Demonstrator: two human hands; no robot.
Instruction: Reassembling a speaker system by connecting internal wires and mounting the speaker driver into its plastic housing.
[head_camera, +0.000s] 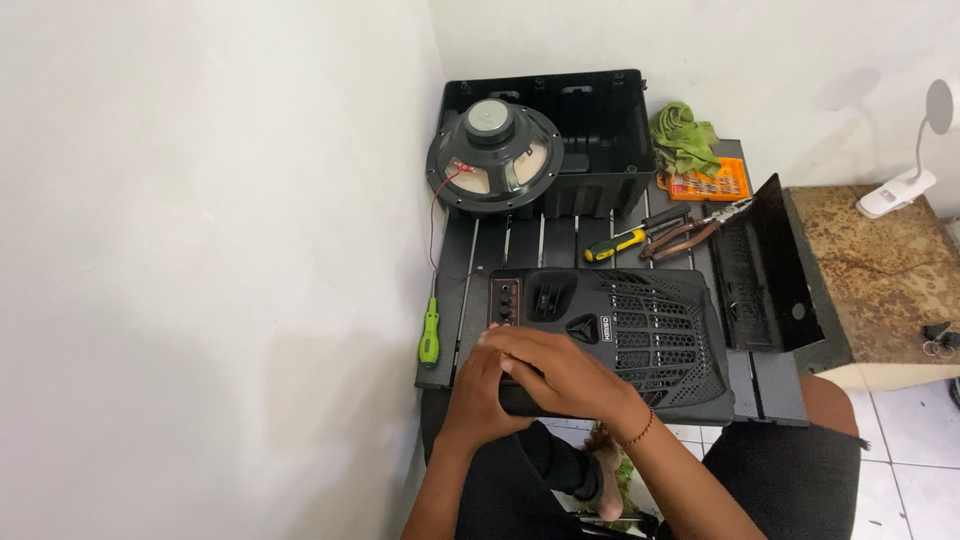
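A black speaker front panel (640, 330) with a honeycomb grille and a small control strip lies on a black slatted table (560, 240), its near edge over my lap. Both hands rest on its near left part. My right hand (560, 375) lies flat over my left hand (485, 385), whose fingers curl at the panel's edge. What the left hand holds, if anything, is hidden. A round speaker driver (495, 155) leans on an open black cabinet shell (600, 130) at the back, with a thin red wire running down to the panel.
A green-handled screwdriver (429, 335) lies at the table's left edge. A yellow-handled screwdriver (615, 245) and pliers (690, 232) lie mid-table. An orange bit case (710, 180) and green cloth (682, 135) sit behind. A black side panel (765, 265) stands right. White wall close on the left.
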